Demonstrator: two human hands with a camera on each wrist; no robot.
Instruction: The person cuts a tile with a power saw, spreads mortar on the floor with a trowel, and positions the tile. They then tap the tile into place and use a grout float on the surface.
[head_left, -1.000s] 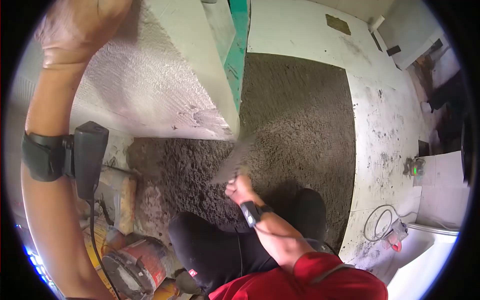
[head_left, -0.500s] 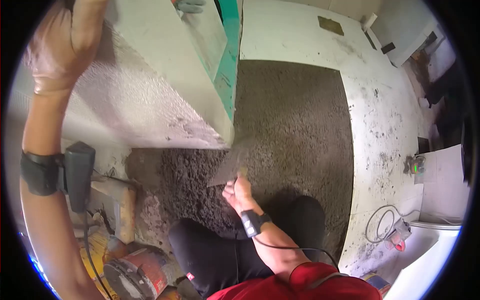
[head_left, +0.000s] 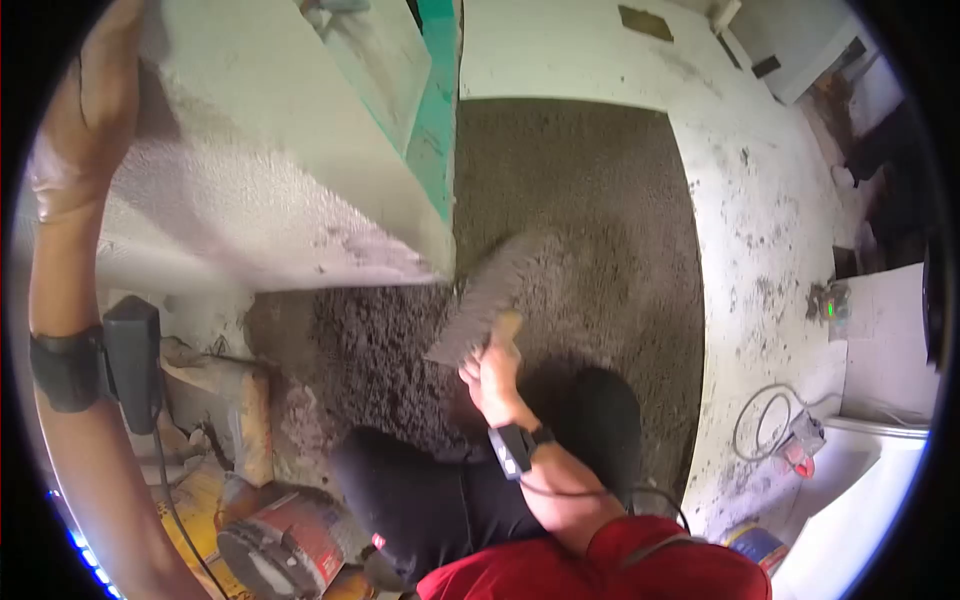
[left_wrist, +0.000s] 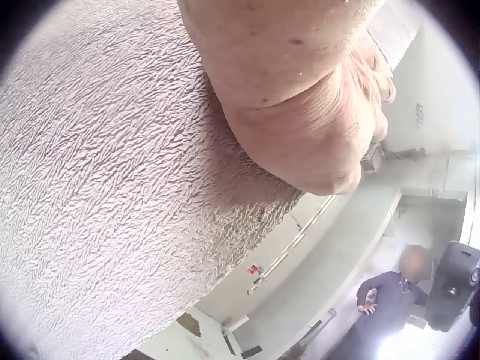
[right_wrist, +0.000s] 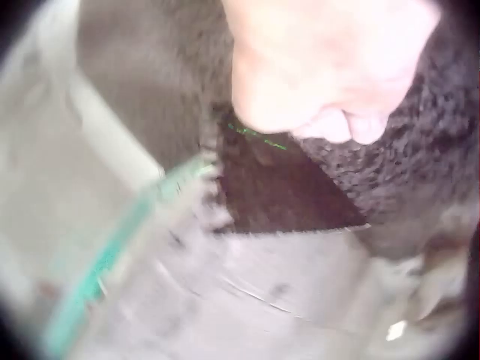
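Note:
My left hand (head_left: 85,130) grips the upper edge of a large tilted tile (head_left: 230,200). In the left wrist view the fingers of my left hand (left_wrist: 300,127) bend over that edge, above the tile's finely ribbed, whitish back (left_wrist: 112,187). My right hand (head_left: 495,375) holds a notched trowel (head_left: 458,338) low over dark, rough mortar (head_left: 590,190). The right wrist view is blurred, but the trowel's dark, flaring blade (right_wrist: 292,187) shows beneath my curled fingers (right_wrist: 330,124). The blade lies near the tile's lower corner.
Pale floor tiles (head_left: 750,230) border the mortar at right and back. A green strip (head_left: 436,120) runs beside the tilted tile. A dirty bucket (head_left: 300,535) stands at lower left. A corded tool (head_left: 803,440) lies at right. Another person (left_wrist: 390,304) stands beyond the tile.
The tilted tile and my left hand have shifted left in the head view. My right hand still holds the trowel, turned slightly, and a ridged streak now shows beside the blade.

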